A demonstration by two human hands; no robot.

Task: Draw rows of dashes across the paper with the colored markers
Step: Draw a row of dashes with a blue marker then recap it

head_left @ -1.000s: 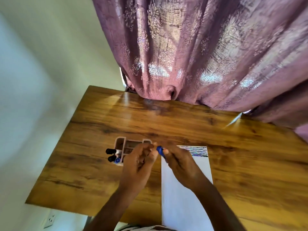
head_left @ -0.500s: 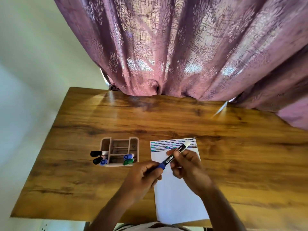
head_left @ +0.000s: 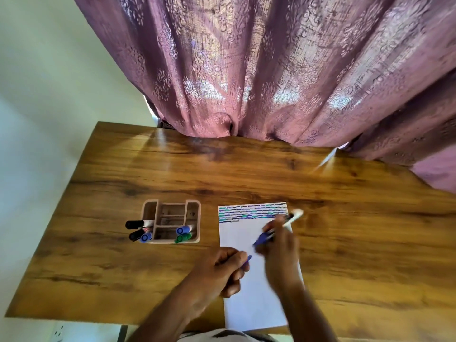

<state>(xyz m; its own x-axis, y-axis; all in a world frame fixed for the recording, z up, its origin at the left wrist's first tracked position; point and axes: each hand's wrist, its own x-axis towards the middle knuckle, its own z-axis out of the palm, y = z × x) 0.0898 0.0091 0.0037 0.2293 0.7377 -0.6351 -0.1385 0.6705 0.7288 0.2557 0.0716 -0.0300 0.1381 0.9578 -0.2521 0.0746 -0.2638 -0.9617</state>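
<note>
A white sheet of paper (head_left: 254, 307) lies on the wooden table (head_left: 246, 174), with a few rows of blue, green and black dashes (head_left: 253, 213) along its far edge. My right hand (head_left: 281, 253) grips a white-bodied blue marker (head_left: 291, 217); its blue end points toward me and its white end points away to the right. The hand and marker are motion-blurred, above the paper's right side. My left hand (head_left: 222, 270) is closed on a small blue cap (head_left: 248, 259) at the paper's left edge. Cap and marker are apart.
A tan marker holder (head_left: 170, 206) stands left of the paper, holding black, blue and green markers (head_left: 183, 234). A purple curtain (head_left: 271, 70) hangs over the table's far edge. A pale wall is on the left, with a socket (head_left: 58, 332) below the table's near left corner.
The two hands held the capped marker together; now they have pulled apart. The cap stays in my left hand, and my right hand has swung the marker right, over the paper.
</note>
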